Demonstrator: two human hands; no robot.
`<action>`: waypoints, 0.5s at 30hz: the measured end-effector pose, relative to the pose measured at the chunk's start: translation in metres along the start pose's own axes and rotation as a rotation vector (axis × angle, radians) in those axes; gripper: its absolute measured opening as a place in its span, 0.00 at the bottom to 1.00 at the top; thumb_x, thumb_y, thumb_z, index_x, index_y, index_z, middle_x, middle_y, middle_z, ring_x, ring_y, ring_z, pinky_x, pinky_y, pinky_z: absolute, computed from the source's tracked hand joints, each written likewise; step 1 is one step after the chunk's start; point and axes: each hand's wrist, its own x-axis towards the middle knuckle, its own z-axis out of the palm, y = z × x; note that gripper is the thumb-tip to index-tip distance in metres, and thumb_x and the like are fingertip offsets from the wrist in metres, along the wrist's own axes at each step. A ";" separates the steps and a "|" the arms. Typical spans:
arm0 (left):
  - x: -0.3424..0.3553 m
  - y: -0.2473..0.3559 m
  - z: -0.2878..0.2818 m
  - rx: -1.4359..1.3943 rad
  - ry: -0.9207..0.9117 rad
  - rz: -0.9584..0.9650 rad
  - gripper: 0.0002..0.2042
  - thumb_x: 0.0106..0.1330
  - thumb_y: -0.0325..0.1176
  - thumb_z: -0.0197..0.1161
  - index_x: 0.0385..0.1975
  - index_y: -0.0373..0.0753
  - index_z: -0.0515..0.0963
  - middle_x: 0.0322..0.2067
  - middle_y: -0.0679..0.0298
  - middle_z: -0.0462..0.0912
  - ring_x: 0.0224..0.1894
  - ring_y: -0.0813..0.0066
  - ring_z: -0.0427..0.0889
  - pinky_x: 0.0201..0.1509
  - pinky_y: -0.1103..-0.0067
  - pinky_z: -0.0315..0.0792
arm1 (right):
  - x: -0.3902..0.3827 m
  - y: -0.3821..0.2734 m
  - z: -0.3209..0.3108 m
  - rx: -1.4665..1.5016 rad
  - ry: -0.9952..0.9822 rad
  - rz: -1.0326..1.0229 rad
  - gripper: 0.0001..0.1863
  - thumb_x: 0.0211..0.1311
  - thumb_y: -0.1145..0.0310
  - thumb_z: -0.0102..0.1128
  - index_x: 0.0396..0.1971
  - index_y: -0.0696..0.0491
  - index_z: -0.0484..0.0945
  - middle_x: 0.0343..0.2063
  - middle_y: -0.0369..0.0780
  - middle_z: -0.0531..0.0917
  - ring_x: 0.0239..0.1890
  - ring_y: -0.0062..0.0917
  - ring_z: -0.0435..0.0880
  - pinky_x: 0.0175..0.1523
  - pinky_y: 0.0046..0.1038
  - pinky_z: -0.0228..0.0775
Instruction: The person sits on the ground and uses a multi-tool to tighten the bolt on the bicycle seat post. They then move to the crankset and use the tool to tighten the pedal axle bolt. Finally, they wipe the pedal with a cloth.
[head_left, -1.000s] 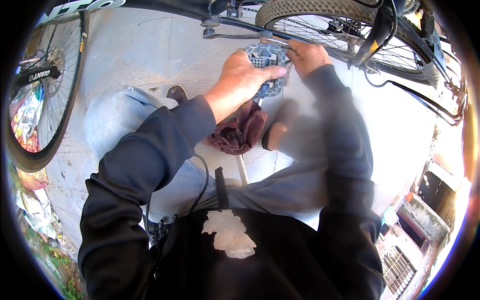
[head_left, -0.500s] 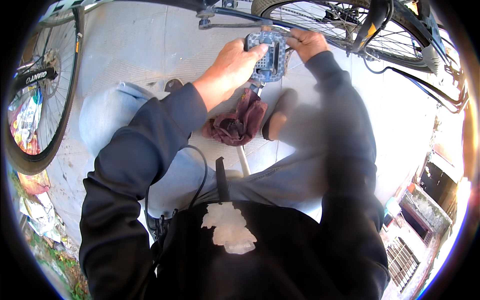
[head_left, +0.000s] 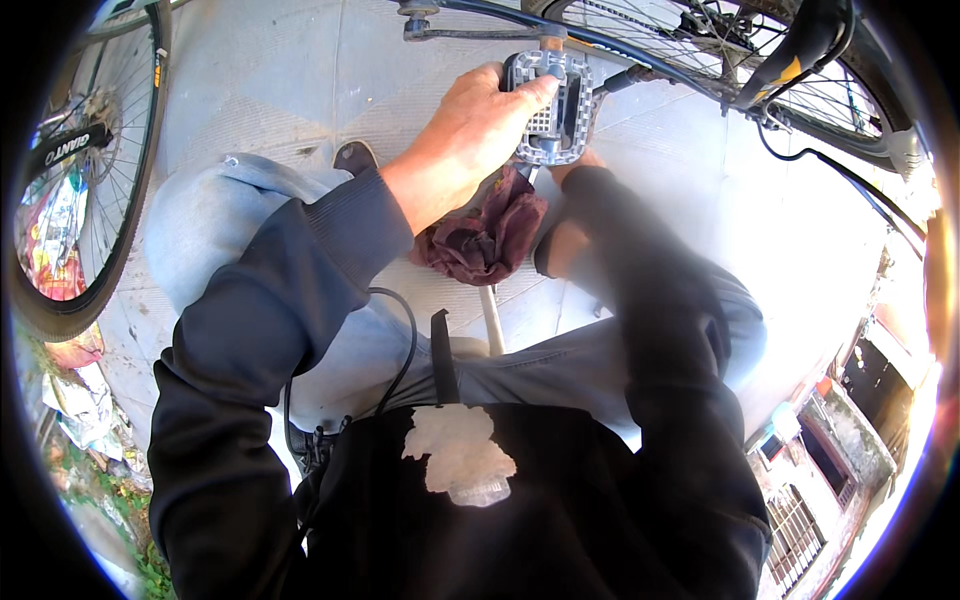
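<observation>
My left hand (head_left: 475,120) grips a grey bicycle pedal (head_left: 548,110), its thumb lying across the top face. The pedal sits on the end of a crank arm (head_left: 470,34) at the upper middle. My right hand (head_left: 592,160) reaches beneath the pedal's right side; its fingers are hidden behind the pedal and I cannot see what they touch. Just below the pedal, a crumpled maroon cloth (head_left: 485,235) lies between my feet. A pale handle (head_left: 492,315) sticks out from under the cloth toward me.
The bicycle's wheel (head_left: 800,110) and dark frame tube (head_left: 610,48) cross the top right. Another wheel (head_left: 150,180) stands at the left, near colourful bags (head_left: 60,240). Grey tiles (head_left: 260,110) cover the ground. My bent knees in jeans (head_left: 215,225) flank the work.
My right hand has dropped from the pedal's upper right side to underneath it. My left hand keeps its hold. The view has shifted slightly, and the pedal shows a little farther right.
</observation>
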 end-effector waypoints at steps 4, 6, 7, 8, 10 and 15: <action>0.001 0.001 0.001 0.049 0.026 0.004 0.18 0.68 0.43 0.56 0.45 0.33 0.73 0.36 0.65 0.80 0.35 0.82 0.79 0.41 0.81 0.75 | 0.004 -0.007 0.038 -0.121 -0.067 -0.131 0.13 0.56 0.68 0.50 0.34 0.54 0.83 0.39 0.48 0.83 0.44 0.40 0.82 0.47 0.36 0.74; -0.001 0.002 0.001 0.039 0.023 0.026 0.18 0.68 0.43 0.56 0.46 0.33 0.73 0.36 0.65 0.80 0.36 0.82 0.79 0.42 0.81 0.75 | 0.009 -0.011 0.057 -0.100 0.012 -0.155 0.12 0.56 0.67 0.51 0.36 0.53 0.83 0.38 0.45 0.83 0.44 0.39 0.82 0.46 0.36 0.74; -0.001 0.002 0.004 0.050 0.006 0.033 0.18 0.68 0.43 0.56 0.46 0.33 0.73 0.36 0.65 0.80 0.36 0.82 0.79 0.42 0.81 0.74 | 0.010 -0.007 0.070 -0.085 0.176 -0.088 0.13 0.57 0.66 0.51 0.37 0.52 0.82 0.38 0.44 0.83 0.44 0.39 0.81 0.46 0.36 0.73; -0.001 0.002 0.007 0.061 -0.014 0.040 0.19 0.68 0.44 0.56 0.46 0.32 0.73 0.37 0.65 0.80 0.37 0.82 0.79 0.43 0.81 0.74 | 0.011 -0.003 0.084 -0.073 0.342 -0.016 0.13 0.58 0.65 0.51 0.38 0.52 0.81 0.39 0.43 0.82 0.44 0.38 0.81 0.46 0.37 0.72; -0.001 0.002 0.007 0.030 0.022 0.049 0.19 0.68 0.43 0.56 0.43 0.30 0.73 0.35 0.63 0.79 0.36 0.81 0.77 0.41 0.81 0.73 | 0.008 -0.017 0.082 -0.061 0.385 -0.010 0.14 0.59 0.61 0.51 0.40 0.51 0.80 0.40 0.41 0.82 0.45 0.37 0.79 0.46 0.37 0.71; -0.006 0.007 0.008 -0.065 0.089 0.039 0.20 0.67 0.43 0.56 0.38 0.26 0.73 0.30 0.61 0.78 0.30 0.80 0.74 0.35 0.80 0.69 | -0.057 -0.065 0.062 -0.147 0.043 -0.166 0.26 0.48 0.47 0.60 0.41 0.51 0.79 0.46 0.43 0.76 0.51 0.38 0.72 0.45 0.41 0.68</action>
